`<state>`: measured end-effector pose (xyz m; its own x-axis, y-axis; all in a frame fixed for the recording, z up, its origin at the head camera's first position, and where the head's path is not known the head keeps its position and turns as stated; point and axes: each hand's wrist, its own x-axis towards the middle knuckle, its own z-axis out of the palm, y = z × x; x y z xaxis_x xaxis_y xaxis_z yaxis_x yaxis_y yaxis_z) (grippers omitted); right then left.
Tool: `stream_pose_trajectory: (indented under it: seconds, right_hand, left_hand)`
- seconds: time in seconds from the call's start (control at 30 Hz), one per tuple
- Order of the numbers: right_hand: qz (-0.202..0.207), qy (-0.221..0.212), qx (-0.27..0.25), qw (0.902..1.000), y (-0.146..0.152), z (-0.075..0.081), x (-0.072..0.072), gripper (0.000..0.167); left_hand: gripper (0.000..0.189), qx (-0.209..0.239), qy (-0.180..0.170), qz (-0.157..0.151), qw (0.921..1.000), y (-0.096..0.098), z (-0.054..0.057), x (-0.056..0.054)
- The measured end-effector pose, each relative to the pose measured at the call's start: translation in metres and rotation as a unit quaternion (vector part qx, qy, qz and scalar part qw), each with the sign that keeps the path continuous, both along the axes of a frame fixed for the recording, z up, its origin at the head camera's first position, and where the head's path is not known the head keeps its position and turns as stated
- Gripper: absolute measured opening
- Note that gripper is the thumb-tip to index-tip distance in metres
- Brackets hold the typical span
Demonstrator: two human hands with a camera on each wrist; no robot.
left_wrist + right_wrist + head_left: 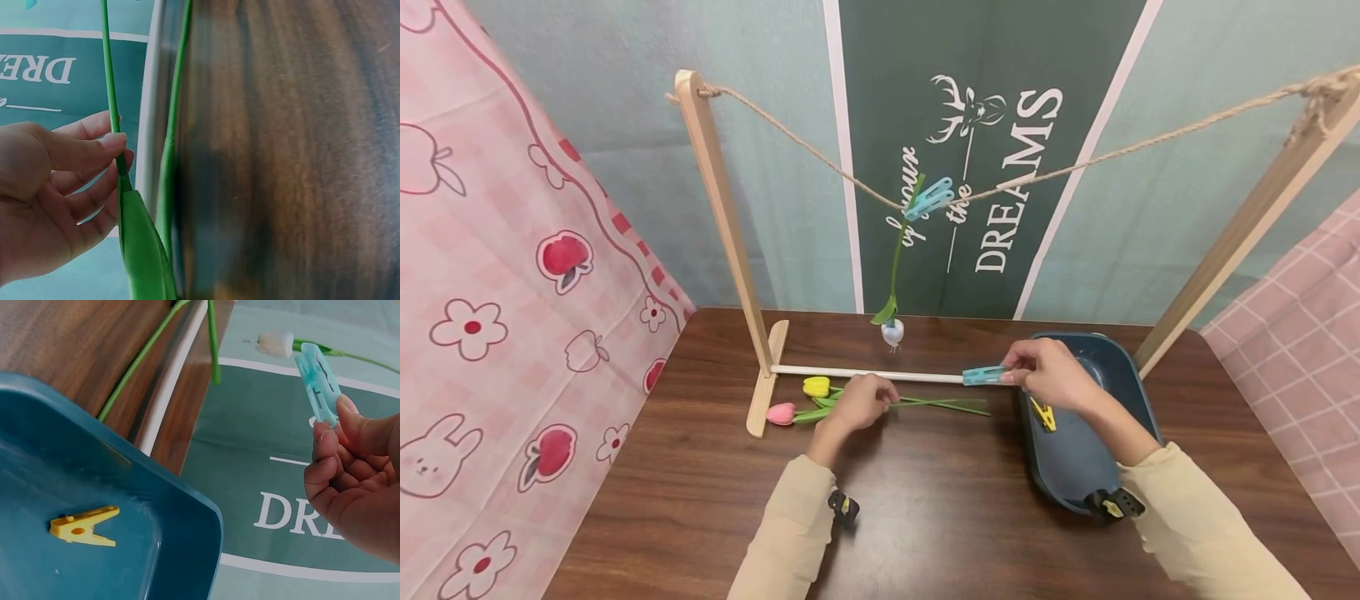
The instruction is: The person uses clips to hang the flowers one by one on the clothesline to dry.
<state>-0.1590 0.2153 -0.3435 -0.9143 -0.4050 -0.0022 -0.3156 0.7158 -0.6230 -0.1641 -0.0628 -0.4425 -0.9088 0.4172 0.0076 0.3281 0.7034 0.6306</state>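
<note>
In the head view, the tub (1071, 458) hides the foot of the right wooden post (1243, 233) behind it, and the picture's edge trims that post's top. Left of the tub, the left grip (860, 402) covers part of the flower stems (943, 405). The white rod (865, 373) loses its right end behind the tub. The right wrist view crops the tub; the left one blurs the desk (300, 156) and crops the flower heads (781, 413).

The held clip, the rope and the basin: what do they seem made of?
Held clip: probably plastic, smooth, evenly tinted light blue. Rope: apparently natural fibre, perhaps jute; matte, tan, visibly twisted. Basin: likely plastic, smooth, with soft sheen inside.
</note>
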Motion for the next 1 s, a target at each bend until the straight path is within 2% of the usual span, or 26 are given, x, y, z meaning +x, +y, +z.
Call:
stream_pose_trajectory:
  seconds: [0.2, 0.47, 0.73, 1.0]
  right_hand:
    - [-0.004, 0.006, 0.001, 1.0, 0.007, 0.008, -0.001, 0.004]
    - [-0.01, 0.011, -0.003, 0.9999, 0.017, 0.017, -0.002, 0.002]
    - [-0.016, 0.01, 0.004, 0.9998, 0.02, 0.015, -0.003, 0.006]
    - [-0.008, 0.015, 0.001, 0.9999, 0.019, 0.011, -0.005, 0.004]
  left_hand:
    - [0.021, 0.02, 0.005, 0.0, 0.9998, -0.007, 0.009, 0.0]
    - [0.019, 0.064, -0.006, 0.014, 0.9979, -0.016, 0.022, 0.001]
    - [0.021, 0.078, 0.008, 0.021, 0.9967, -0.023, 0.038, 0.003]
    - [0.019, 0.096, 0.017, 0.032, 0.9948, -0.027, 0.048, 0.003]
